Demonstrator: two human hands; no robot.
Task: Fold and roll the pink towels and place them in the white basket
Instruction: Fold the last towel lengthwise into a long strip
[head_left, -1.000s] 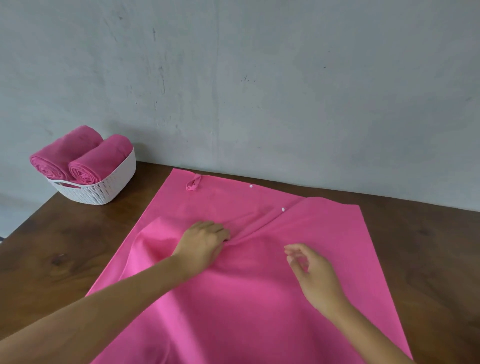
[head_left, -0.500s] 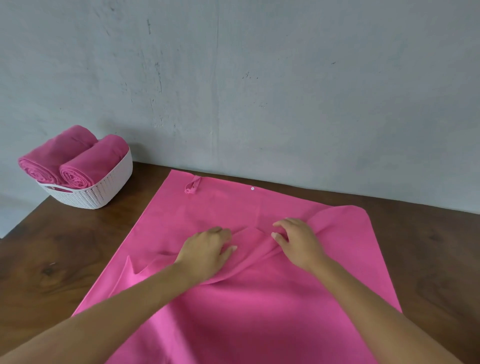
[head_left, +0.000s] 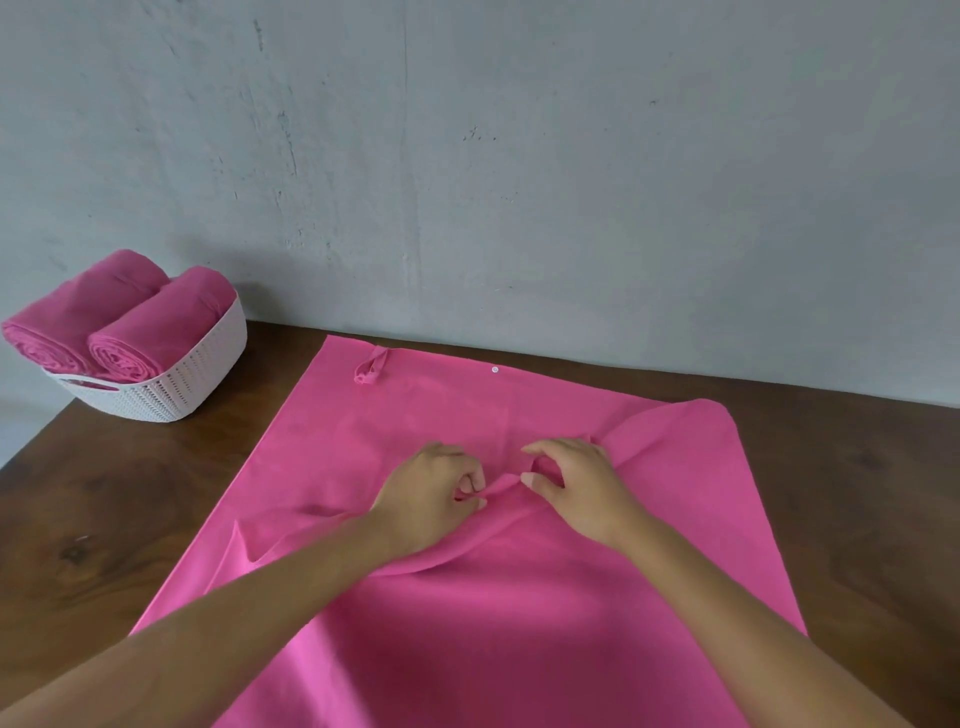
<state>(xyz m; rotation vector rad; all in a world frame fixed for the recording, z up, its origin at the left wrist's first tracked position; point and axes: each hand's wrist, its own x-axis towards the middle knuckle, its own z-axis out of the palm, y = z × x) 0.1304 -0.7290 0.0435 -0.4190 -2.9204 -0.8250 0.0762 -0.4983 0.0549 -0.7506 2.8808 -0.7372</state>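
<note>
Basket (head_left: 208, 374) w/ 2 rolled towels (head_left: 156, 332)

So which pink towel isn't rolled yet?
The flat towel on the table, pinched by left hand and right hand; the two rolled towels sit in the white basket.

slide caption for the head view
The left hand and right hand pinch a ridge in the pink towel; two rolled towels sit in the white basket.
</note>
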